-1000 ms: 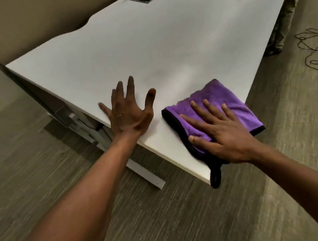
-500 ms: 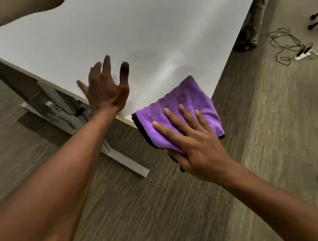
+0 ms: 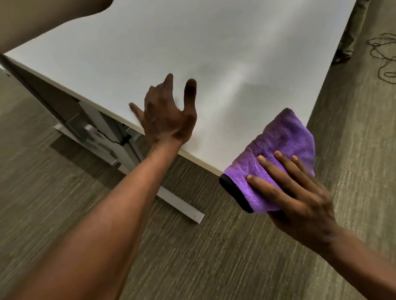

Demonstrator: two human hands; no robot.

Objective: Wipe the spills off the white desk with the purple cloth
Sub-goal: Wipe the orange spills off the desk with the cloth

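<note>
1. Nearest, the right hand [image 3: 301, 202] is gripping the folded purple cloth [image 3: 275, 164], fingers [image 3: 270, 167] spread on top and the thumb hidden beneath. Most of the cloth is hanging past the bench [image 3: 181, 42] corner, over the floor [image 3: 203, 270]. If the grip is loosening, the overhanging bulk could be dragging the cloth off and down.
2. Beyond and to the left of that hand, the left hand [image 3: 167, 119] is resting at the bench edge, open, clamped on nothing. Because it is sitting so close to the edge, a heavy lean could be making it slip off.
3. Farther out past both hands, the white top is showing only faint sheen and streaks; I cannot tell whether spills remain. Judging by that, a hurried pass might be missing wet patches.
4. Farthest, right of the cloth hand, loose cables [image 3: 391, 58] are lying on the floor, a tripping risk if the person steps round.
</note>
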